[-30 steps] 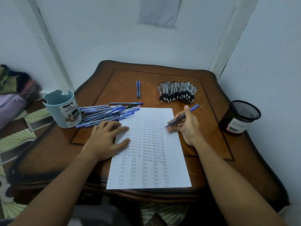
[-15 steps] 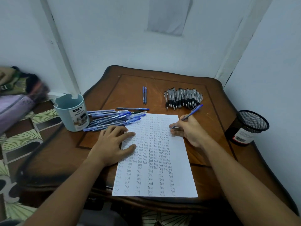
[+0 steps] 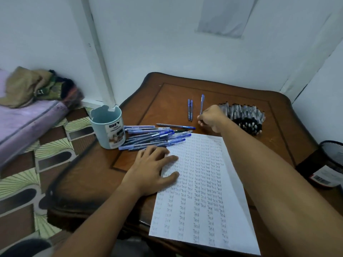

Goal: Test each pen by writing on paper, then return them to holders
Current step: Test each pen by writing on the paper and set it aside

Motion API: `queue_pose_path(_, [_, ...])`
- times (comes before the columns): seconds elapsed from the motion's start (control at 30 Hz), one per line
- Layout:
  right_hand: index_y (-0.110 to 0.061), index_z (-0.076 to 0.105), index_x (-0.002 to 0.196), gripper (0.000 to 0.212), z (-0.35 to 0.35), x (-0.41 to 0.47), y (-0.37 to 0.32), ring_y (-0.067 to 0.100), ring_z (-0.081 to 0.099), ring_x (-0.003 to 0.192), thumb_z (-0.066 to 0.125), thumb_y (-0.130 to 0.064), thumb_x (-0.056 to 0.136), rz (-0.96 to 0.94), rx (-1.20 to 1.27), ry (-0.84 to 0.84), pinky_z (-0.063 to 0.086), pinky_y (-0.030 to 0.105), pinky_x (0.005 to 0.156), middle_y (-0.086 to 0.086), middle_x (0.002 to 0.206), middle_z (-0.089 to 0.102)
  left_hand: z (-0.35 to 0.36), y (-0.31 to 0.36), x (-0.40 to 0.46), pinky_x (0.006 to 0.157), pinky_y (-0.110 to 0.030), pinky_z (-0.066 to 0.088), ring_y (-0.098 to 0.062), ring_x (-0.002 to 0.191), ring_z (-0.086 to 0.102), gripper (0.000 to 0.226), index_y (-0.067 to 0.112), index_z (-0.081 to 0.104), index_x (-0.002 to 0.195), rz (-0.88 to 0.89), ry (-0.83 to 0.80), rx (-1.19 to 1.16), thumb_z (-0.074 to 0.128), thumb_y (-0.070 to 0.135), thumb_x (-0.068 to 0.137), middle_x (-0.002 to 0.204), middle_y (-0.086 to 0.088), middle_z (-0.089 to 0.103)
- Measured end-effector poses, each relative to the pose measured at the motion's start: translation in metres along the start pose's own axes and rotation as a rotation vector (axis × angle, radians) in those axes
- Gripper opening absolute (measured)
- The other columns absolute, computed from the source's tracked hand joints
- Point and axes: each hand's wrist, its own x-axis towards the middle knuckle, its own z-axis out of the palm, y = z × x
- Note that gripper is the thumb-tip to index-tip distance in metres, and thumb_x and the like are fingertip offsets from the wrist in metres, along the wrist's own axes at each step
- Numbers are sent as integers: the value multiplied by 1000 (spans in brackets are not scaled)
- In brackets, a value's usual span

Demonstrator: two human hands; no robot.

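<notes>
Pens are seen in three groups in the head view, and one blue pen [image 3: 202, 104] is pinched at its lower end by the curled fingers of the right hand [image 3: 211, 117], its capped end pointing away from the person toward the far edge of the wooden table [image 3: 241, 93]. Just left of that hand a pair of blue pens [image 3: 190, 109] is laid side by side, and just right of it a dense row of black-tipped pens [image 3: 243, 115] is lined up. The left hand [image 3: 154, 169] is spread flat, fingers apart, pressed on the left edge of the paper [image 3: 204, 191], which is covered with columns of the word "Test". Beyond the left hand's fingertips a loose pile of blue pens [image 3: 152, 136] is heaped, its far end overlapping the paper's top corner. To the left of that pile a pale blue holder [image 3: 107, 127] marked "DIY" is stood upright. Far to the right of the right forearm a black mesh holder [image 3: 330, 160] is placed at the table's edge.
</notes>
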Motion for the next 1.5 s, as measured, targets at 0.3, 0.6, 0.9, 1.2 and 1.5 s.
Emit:
queue_pose_path(0.3, [-7, 68, 93, 18, 30, 19, -2, 25, 70, 87, 69, -25, 94, -85, -325, 132, 58, 38, 75, 10, 92, 71, 3, -3, -2, 103, -30, 15, -6, 130, 24, 61, 45, 50, 136, 3, 32, -15, 33, 75, 86, 134, 19, 40])
queue_pose_path(0.6, [-7, 70, 112, 20, 30, -3, -8, 23, 62, 100, 61, -18, 99, -284, -487, 84, 48, 30, 81, 10, 114, 68, 1, -3, -2, 103, -30, 14, -6, 131, 22, 64, 45, 49, 137, -4, 16, -3, 30, 75, 84, 136, 18, 40])
queue_pose_path(0.9, [-13, 71, 115, 21, 35, -26, -9, 21, 65, 102, 60, -9, 98, -437, -770, -139, 54, 33, 93, 6, 116, 69, 3, -3, -3, 100, -28, 15, -5, 130, 24, 63, 45, 50, 137, -2, 23, 4, 29, 75, 85, 135, 19, 41])
queue_pose_path(1.2, [-22, 62, 111, 14, 28, -27, -9, 19, 60, 85, 51, -26, 104, -494, -874, 36, 42, 28, 67, 3, 103, 66, 3, -5, -2, 101, -30, 17, -7, 130, 27, 61, 45, 52, 135, 2, 41, -2, 32, 75, 85, 134, 18, 43])
queue_pose_path(1.5, [-7, 60, 106, 11, -31, -55, 17, 28, 72, 82, 52, -2, 101, -284, 247, -80, 61, 34, 70, 21, 107, 68, 4, -6, -3, 100, -29, 16, -5, 130, 25, 66, 46, 51, 136, -8, 35, 10, 27, 77, 83, 134, 20, 42])
